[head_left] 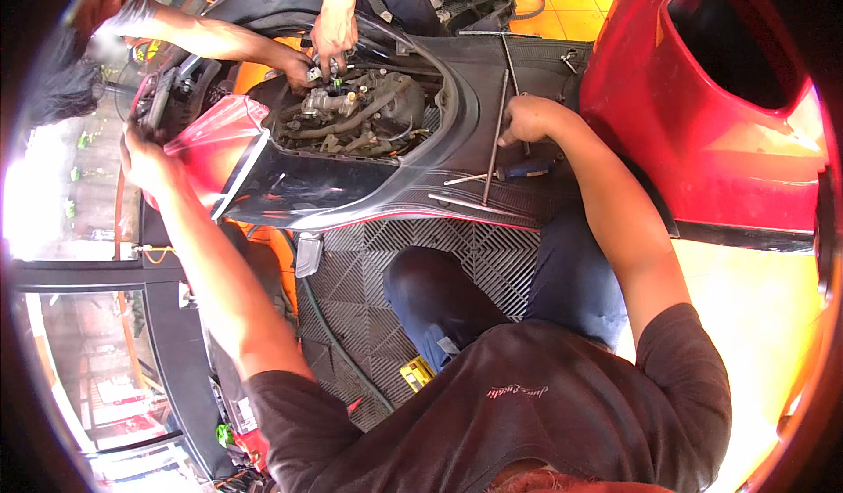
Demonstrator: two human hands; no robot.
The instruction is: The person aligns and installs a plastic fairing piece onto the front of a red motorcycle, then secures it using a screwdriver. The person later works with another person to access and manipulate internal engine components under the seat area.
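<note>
A partly stripped scooter lies across the view, its engine bay (360,111) uncovered. My left hand (151,164) is against the scooter's tail, beside the red side panel (215,146); its fingers are partly hidden and dark. Over the black footboard (457,164), my right hand (529,120) is closed around the shaft of a T-handle wrench (509,54). Next to it lies a second T-handle wrench (494,155), its crossbar toward me. A screwdriver with a dark blue handle (525,169) rests just below my right hand.
Another person's hands (334,41) work inside the engine bay from the far side. A large red body panel (711,142) with an oval opening stands at right. My knees are over grey floor tiles (351,269), where a hose (329,331) and yellow object (416,374) lie.
</note>
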